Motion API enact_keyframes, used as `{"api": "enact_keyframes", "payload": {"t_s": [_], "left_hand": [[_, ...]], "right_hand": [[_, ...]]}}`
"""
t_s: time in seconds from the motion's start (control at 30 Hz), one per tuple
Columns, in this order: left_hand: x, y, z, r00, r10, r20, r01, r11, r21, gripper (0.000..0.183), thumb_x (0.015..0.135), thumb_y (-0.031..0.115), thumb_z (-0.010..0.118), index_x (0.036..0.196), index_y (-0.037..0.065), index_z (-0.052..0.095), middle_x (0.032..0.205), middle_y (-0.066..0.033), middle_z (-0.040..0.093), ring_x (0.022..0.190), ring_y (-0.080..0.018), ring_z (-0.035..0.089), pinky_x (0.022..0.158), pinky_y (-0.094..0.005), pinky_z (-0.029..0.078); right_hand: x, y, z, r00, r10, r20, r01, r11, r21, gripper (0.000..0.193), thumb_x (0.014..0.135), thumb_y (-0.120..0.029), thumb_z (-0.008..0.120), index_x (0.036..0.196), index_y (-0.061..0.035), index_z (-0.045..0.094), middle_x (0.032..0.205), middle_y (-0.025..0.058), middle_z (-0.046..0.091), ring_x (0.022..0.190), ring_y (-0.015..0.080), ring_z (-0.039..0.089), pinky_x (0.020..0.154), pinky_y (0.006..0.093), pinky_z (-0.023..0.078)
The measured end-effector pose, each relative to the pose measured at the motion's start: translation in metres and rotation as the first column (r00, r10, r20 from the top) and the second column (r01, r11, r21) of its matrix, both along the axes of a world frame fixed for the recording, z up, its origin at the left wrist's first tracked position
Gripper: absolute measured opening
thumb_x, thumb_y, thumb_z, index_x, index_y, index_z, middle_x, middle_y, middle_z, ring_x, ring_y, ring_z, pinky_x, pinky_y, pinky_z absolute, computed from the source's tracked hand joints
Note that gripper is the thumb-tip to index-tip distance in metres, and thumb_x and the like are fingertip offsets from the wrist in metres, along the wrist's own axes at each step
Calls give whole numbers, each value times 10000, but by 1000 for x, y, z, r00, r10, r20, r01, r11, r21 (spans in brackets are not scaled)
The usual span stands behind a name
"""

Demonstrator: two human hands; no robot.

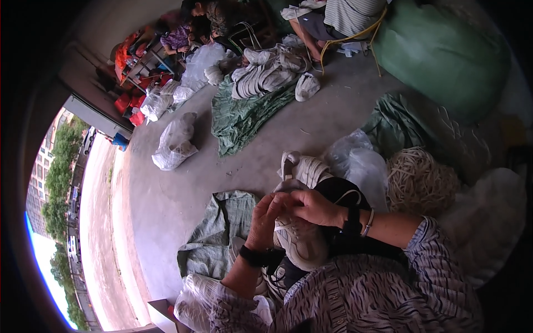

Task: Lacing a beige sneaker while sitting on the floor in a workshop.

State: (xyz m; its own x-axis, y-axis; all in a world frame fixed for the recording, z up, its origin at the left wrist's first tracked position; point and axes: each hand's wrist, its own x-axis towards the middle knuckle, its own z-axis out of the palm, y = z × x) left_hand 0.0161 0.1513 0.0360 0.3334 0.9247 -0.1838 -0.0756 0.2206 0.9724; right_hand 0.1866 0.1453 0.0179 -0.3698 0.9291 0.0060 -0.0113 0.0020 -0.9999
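A pale beige-and-white shoe (300, 243) lies on my lap with its toe toward me. My left hand (264, 217) is closed at the shoe's upper, fingers bent against its far end. Close against it, my right hand (315, 207) pinches with thumb and forefinger. A thin pale shoelace (350, 193) loops out beyond the right hand; the fingers hide its end. Just past my hands sit more light shoes (305, 168) in a stack. Other pale shoes show partly below my left wrist.
Green woven sheeting (214, 233) lies at left beside plastic bags (197, 297). On the right are a clear bag (358, 161) and a heap of pale laces (421, 180). Farther off, shoes (266, 75) pile on green sheeting; people sit near a large green sack (438, 61).
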Motion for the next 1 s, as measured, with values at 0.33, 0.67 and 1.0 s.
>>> {"api": "enact_keyframes", "payload": {"t_s": [0.33,0.67,1.0], "left_hand": [[12,-9,46,892,-438,109,431,899,83,223,861,188,674,990,10,640,931,-10,645,875,-85,574,805,-254,470],[-47,-10,8,909,356,217,-335,933,-130,197,954,218,517,984,41,597,655,56,422,550,-47,354,539,-208,331],[-52,-15,5,872,441,210,-431,897,-96,185,943,245,527,997,83,598,892,3,619,767,-86,555,730,-281,472]], "right_hand": [[40,-27,115,862,407,-302,-260,867,426,62,869,-34,604,926,-38,580,858,16,595,727,77,543,696,244,462],[141,10,23,677,-196,-709,52,974,-220,96,903,-172,567,854,-96,533,682,7,518,595,83,470,584,268,424],[101,18,-19,885,-385,263,299,901,313,33,825,-13,574,846,13,573,691,37,589,669,96,589,600,251,464]]}}
